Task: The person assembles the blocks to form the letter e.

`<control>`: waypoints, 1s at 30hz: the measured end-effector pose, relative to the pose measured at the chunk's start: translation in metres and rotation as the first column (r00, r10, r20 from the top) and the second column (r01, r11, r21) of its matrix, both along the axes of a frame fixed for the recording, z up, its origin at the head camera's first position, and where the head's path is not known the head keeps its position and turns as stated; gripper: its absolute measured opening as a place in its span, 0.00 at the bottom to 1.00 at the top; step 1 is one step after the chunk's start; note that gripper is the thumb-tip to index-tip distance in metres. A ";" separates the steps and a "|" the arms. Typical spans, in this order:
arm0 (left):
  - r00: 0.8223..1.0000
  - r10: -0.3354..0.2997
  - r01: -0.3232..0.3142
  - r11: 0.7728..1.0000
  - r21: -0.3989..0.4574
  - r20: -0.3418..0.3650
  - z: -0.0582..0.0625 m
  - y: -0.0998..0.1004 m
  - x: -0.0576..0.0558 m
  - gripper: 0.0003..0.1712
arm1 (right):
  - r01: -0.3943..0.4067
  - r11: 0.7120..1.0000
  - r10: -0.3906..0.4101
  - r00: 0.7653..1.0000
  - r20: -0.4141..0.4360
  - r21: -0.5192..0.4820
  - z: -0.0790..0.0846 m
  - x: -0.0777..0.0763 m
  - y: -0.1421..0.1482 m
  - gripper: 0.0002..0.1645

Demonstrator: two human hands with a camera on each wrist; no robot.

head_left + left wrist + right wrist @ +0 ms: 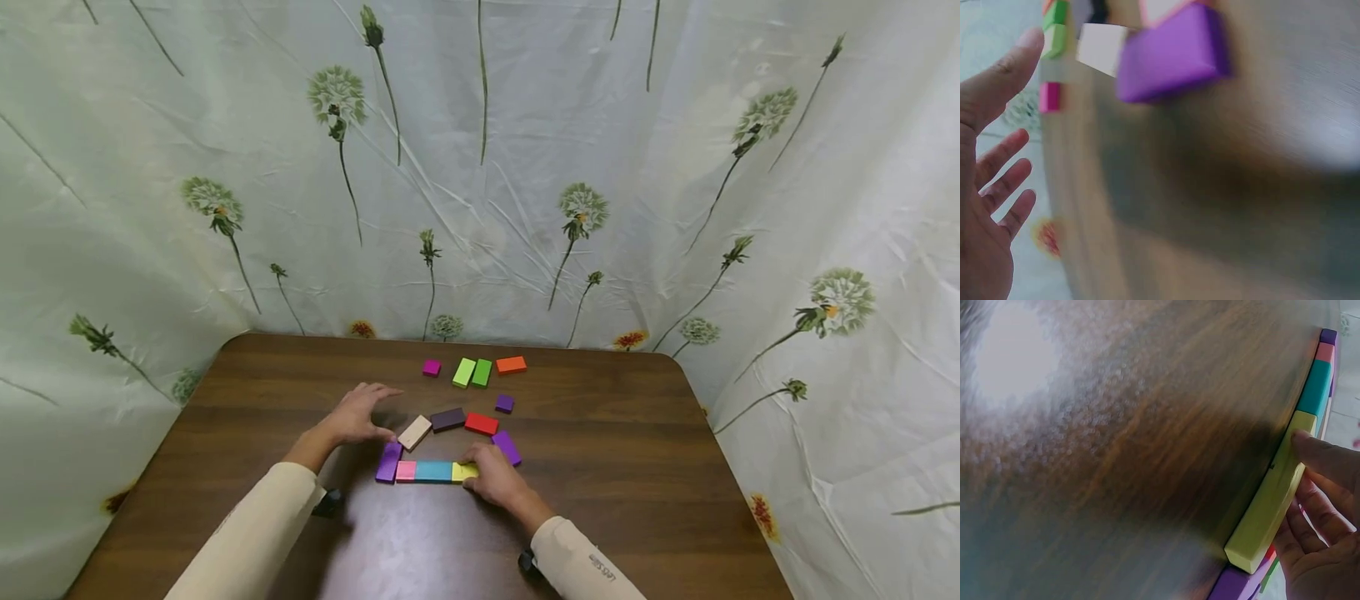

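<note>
A yellow block (459, 472) lies at the right end of a straight row, touching a blue block (433, 472), then a pink block (406, 472). The right hand (498, 477) pinches it between thumb and fingers. The left hand (355, 418), fingers spread, hovers near a purple block (387, 462) and a cream block (415, 432). Everything lies on a brown wooden table (637, 467) before a dandelion-print curtain (517, 100).

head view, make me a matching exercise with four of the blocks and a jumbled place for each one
1. magenta block
2. yellow block
3. blue block
4. orange block

A. between the pink block and the yellow block
B. right end of the back row
C. left end of the back row
D. touched by the right hand

Pairs: 1-C, 2-D, 3-A, 4-B
</note>
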State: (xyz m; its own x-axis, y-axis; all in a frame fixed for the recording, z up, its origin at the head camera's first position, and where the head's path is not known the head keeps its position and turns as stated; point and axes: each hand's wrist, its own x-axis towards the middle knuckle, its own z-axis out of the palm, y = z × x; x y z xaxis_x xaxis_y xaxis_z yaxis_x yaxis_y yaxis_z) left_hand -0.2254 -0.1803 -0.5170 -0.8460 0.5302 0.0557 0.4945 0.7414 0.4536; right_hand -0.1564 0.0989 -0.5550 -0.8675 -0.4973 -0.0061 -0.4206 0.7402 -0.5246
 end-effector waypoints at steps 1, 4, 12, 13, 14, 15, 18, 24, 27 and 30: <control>1.000 -0.006 0.006 1.000 0.004 -0.003 0.002 0.005 -0.007 0.43 | 0.000 1.000 0.000 1.000 0.000 -0.001 -0.001 -0.001 0.000 0.15; 1.000 -0.029 0.029 1.000 0.005 -0.010 0.008 0.025 -0.026 0.41 | 0.005 1.000 -0.005 1.000 0.002 0.008 -0.002 -0.001 0.002 0.15; 0.999 -0.022 0.023 1.000 -0.010 0.050 0.016 0.077 -0.071 0.37 | 0.024 1.000 -0.024 1.000 0.001 -0.018 -0.002 -0.001 0.001 0.15; 0.998 -0.023 0.024 1.000 -0.014 0.065 0.015 0.081 -0.075 0.36 | 0.022 1.000 -0.022 1.000 -0.006 -0.019 -0.002 -0.001 0.001 0.15; 0.997 -0.024 0.026 0.999 -0.022 0.079 0.013 0.085 -0.079 0.36 | 0.019 1.000 -0.019 1.000 -0.014 -0.015 -0.003 -0.001 0.000 0.15; 0.996 -0.028 0.030 0.999 -0.029 0.089 0.010 0.088 -0.083 0.36 | 0.019 1.000 -0.019 1.000 -0.015 -0.011 -0.003 0.000 0.000 0.15; 0.992 -0.028 0.033 0.998 -0.045 0.120 0.000 0.098 -0.094 0.35 | 0.009 1.000 -0.009 0.999 -0.031 -0.011 -0.003 0.001 0.000 0.15; 0.990 -0.042 0.052 0.996 -0.073 0.135 -0.012 0.120 -0.110 0.37 | 0.020 1.000 -0.020 0.998 -0.059 -0.015 -0.003 0.002 0.000 0.16; 0.988 -0.033 0.047 0.995 -0.091 0.152 -0.016 0.127 -0.115 0.38 | 0.020 1.000 -0.021 0.997 -0.076 -0.021 -0.004 0.001 0.001 0.16; 0.987 -0.014 0.039 0.988 -0.151 0.162 -0.022 0.132 -0.118 0.38 | 0.018 1.000 -0.020 0.997 -0.073 -0.021 -0.006 0.000 0.002 0.16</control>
